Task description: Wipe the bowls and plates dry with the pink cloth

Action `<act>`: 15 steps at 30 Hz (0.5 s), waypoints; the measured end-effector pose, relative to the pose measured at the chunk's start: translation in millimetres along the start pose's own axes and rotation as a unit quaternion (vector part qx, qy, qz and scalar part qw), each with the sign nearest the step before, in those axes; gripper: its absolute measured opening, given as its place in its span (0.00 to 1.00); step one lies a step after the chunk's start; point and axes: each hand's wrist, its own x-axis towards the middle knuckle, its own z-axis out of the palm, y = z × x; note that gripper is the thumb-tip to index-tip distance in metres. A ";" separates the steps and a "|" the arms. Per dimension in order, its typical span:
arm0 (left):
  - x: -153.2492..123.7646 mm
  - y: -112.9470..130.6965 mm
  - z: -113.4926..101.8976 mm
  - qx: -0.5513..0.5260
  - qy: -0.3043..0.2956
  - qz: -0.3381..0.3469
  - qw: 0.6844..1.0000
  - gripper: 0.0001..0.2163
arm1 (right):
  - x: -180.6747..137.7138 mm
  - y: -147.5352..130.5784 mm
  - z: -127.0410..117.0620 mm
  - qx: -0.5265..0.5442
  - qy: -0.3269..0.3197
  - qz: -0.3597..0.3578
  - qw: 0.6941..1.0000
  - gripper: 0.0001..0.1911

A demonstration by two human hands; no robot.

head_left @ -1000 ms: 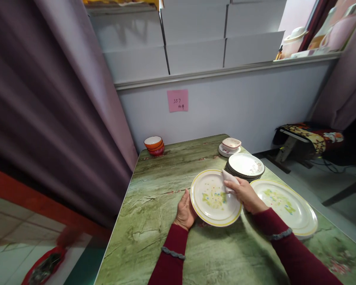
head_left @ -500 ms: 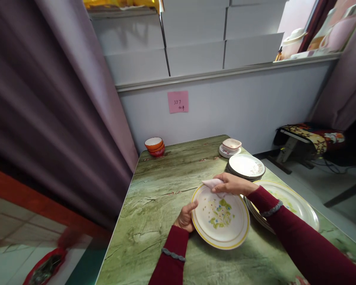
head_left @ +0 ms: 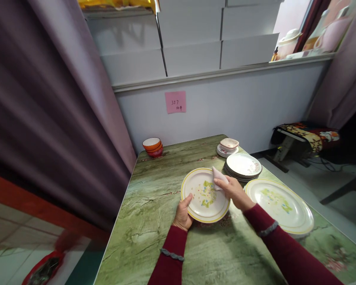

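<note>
A white plate (head_left: pixel 197 190) with a yellow rim and a green floral print is held up over the table. My left hand (head_left: pixel 183 213) grips its lower left edge, thumb on the face and fingers underneath. In my right hand (head_left: pixel 233 190) is a folded pale pink cloth (head_left: pixel 218 176), pressed against the plate's upper right rim. A large oval platter (head_left: pixel 275 204) with a similar print lies to the right, beside my right forearm. Just behind my right hand stands a stack of dark-edged white plates (head_left: pixel 240 164).
Stacked orange and red bowls (head_left: pixel 153 146) stand at the table's far left corner. A squarish dish (head_left: pixel 229 143) sits on small saucers (head_left: pixel 225 151) at the far right. A pink note (head_left: pixel 175 102) is on the wall. Right of the green table (head_left: pixel 148 237) is a stool (head_left: pixel 305 134).
The plate has moved up and left, away from the oval platter, and is turned in my hands. The cloth has shifted from its top edge to the upper right rim.
</note>
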 end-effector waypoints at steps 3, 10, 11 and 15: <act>1.6 0.6 1.0 -0.018 0.006 0.013 1.000 0.26 | -13.1 24.7 24.5 0.079 0.118 0.008 0.990 0.28; 0.9 -2.7 6.7 -0.016 -0.024 0.039 0.999 0.25 | -33.9 40.9 69.3 0.229 0.211 0.004 0.950 0.35; 0.4 -4.2 7.0 -0.014 -0.028 0.038 0.999 0.25 | -34.5 40.6 70.2 0.232 0.219 -0.001 0.948 0.35; -2.5 -9.2 3.5 0.007 -0.033 0.026 0.999 0.26 | -33.1 42.2 61.3 0.241 0.214 0.004 0.947 0.33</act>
